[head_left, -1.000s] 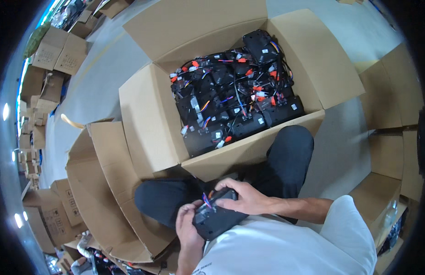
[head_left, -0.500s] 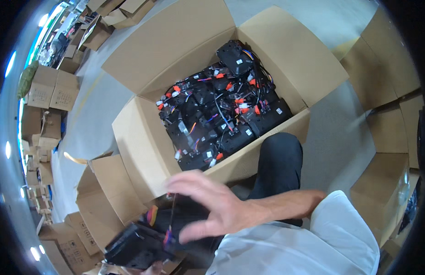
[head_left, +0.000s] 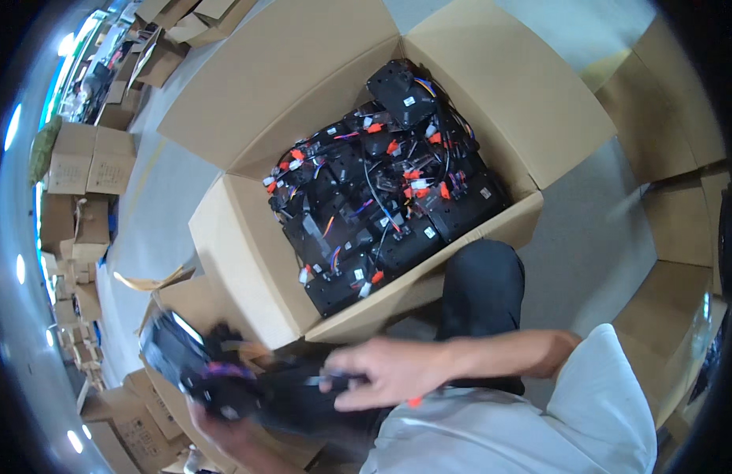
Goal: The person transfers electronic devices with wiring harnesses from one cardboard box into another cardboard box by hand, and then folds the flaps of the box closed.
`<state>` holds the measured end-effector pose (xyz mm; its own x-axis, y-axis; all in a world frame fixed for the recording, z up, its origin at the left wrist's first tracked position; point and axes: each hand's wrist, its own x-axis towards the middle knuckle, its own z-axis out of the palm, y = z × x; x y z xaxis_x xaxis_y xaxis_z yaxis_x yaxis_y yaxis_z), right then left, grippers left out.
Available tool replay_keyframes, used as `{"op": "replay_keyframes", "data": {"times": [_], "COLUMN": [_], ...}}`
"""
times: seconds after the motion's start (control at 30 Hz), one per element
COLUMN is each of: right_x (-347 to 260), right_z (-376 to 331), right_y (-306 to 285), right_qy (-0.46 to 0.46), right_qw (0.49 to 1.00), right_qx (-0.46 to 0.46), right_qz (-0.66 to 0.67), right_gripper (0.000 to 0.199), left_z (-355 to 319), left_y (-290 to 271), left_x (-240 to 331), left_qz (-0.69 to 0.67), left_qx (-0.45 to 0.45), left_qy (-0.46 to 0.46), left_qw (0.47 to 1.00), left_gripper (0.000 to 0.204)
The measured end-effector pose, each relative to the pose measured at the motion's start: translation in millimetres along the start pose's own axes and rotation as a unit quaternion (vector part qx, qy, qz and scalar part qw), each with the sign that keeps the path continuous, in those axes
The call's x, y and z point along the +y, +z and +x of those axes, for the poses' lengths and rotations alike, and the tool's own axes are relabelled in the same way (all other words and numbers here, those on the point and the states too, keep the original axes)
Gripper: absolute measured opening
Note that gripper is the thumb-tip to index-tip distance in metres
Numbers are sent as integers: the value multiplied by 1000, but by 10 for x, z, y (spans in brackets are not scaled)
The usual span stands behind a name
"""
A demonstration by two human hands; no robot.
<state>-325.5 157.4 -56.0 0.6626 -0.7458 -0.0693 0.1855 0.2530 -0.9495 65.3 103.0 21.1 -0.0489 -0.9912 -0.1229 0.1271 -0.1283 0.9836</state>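
At the lower left, my left hand (head_left: pixel 220 423) is closed round the lower edge of a black plastic housing (head_left: pixel 170 347) with purple and other coloured wires; motion blurs it, and its upper face is tilted up with a bright reflection. To the right of it, my right hand (head_left: pixel 401 371) has its fingers closed on a dark cable (head_left: pixel 342 381). An orange-red connector (head_left: pixel 414 402) shows just below that hand, over the white shirt. Beyond my hands, several similar black housings (head_left: pixel 405 237) with wires and red and white connectors fill an open cardboard box (head_left: pixel 255 292).
My knee (head_left: pixel 484 276) in dark trousers is against the box's near side. Another open carton (head_left: pixel 196 304) stands at the left, under the held housing. More cartons (head_left: pixel 674 308) line the right side, and stacked boxes (head_left: pixel 90 158) stand far left on the grey floor.
The black housing and my left hand have moved up and left, and the housing has tilted. My right hand has moved slightly right, its spread fingers now closed on the cable.
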Motion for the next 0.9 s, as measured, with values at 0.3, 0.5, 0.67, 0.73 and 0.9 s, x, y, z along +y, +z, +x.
{"op": "replay_keyframes", "data": {"times": [0.3,0.5,0.67,0.73,0.9], "right_x": [-822,129,613,634,662], "right_z": [-781,-856,-1134,-962,-1042], "right_y": [-2142,-1925,-2048,-2076,-1999], "right_qy": [21,-21,-18,-24,26], "right_qw": [757,697,731,735,743], "right_qx": [479,525,607,598,586], "right_qz": [-444,-488,-311,-318,-323], "right_gripper": [48,57,30,24,22], "left_z": [2998,3936,3870,4097,3978], "left_y": [2888,3716,4039,3864,4035], "left_x": [-1688,-3090,-3409,-3366,-3423], "left_qz": [-122,44,52,113,152], "left_qx": [-166,-112,-95,-91,-84], "left_qy": [-131,-54,-101,-112,-225], "left_qw": [970,991,989,983,959], "left_gripper": [40,40,44,54,78]}}
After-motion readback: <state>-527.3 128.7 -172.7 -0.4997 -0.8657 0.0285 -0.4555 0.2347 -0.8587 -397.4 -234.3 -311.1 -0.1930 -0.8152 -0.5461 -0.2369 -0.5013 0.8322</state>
